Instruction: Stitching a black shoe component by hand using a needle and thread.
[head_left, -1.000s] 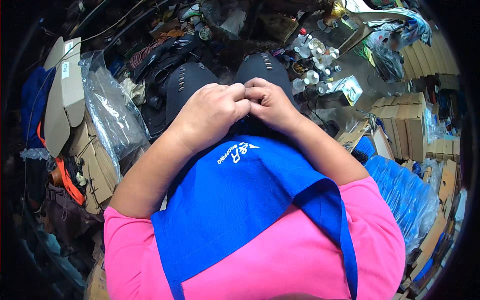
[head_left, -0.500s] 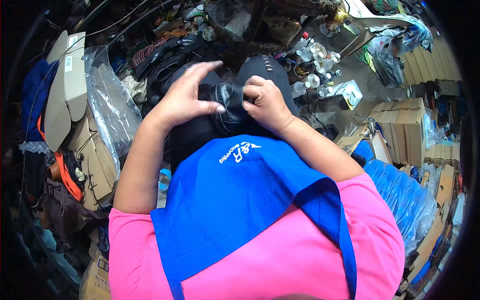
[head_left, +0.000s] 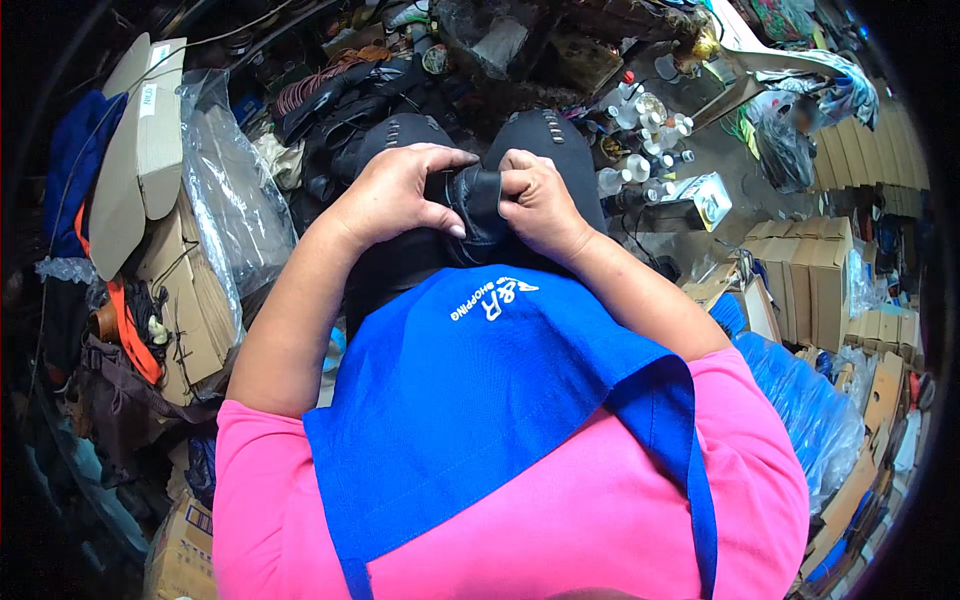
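Observation:
Above my lap is a black leather piece [head_left: 478, 212], curved and glossy, with a pale line along one edge; it looks like part of a shoe, but its full shape is hidden. My right hand [head_left: 542, 208] pinches its right side between thumb and bent fingers. On the other side my left hand [head_left: 405, 195] curls round in a C shape, fingertips at the top edge and thumb against the lower left. Beneath lie my black trousers [head_left: 400, 132] and a blue apron [head_left: 450, 400].
Several white bottles [head_left: 640, 165] stand ahead to the right. Stacked cardboard boxes [head_left: 800, 270] and a blue plastic-wrapped bundle [head_left: 800, 400] are at the right. On the left are cardboard pieces [head_left: 150, 170] and a clear plastic bag [head_left: 235, 190]. Dark clutter lies beyond my knees.
My left hand has moved right, its fingers and thumb drawing closer round the black leather piece. The right hand keeps its pinch. My knees show further forward in the view.

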